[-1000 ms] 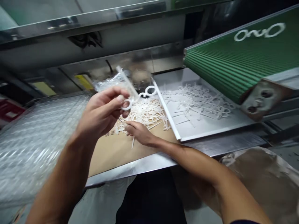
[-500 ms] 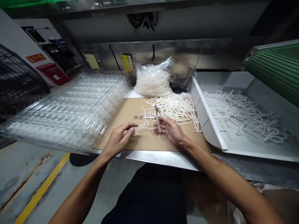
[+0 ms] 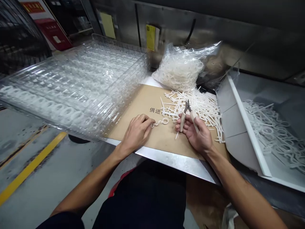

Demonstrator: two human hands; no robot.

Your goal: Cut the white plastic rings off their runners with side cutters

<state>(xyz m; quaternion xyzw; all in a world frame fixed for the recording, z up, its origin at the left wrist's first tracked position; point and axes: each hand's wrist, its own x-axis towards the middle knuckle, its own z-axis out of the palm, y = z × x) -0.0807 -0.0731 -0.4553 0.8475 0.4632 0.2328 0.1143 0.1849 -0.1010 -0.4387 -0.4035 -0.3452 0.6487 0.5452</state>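
My left hand (image 3: 138,132) is closed, its thumb and forefinger pinching one end of a small white plastic piece with ring-shaped ends (image 3: 164,121). The free ring points right, just above the cardboard (image 3: 162,143). In my right hand (image 3: 201,136) rests a pair of side cutters (image 3: 183,122) with pale handles. Their handles are spread and the dark jaws point away from me. A thin white stick (image 3: 176,135) shows below the right fingers; whether they hold it I cannot tell. Behind the cutters lies a pile of white plastic sprue sticks (image 3: 202,105).
Clear plastic trays (image 3: 78,86) holding rows of white rings stand at the left. A clear bag (image 3: 181,68) of white pieces sits at the back. To the right, a white bin (image 3: 247,127) with a raised side wall holds loose ringed pieces (image 3: 274,133).
The view has swung right and downward. The cutters have turned so both spread handles show. My left hand has rolled palm-down, and the ringed piece sits apart from the right hand.
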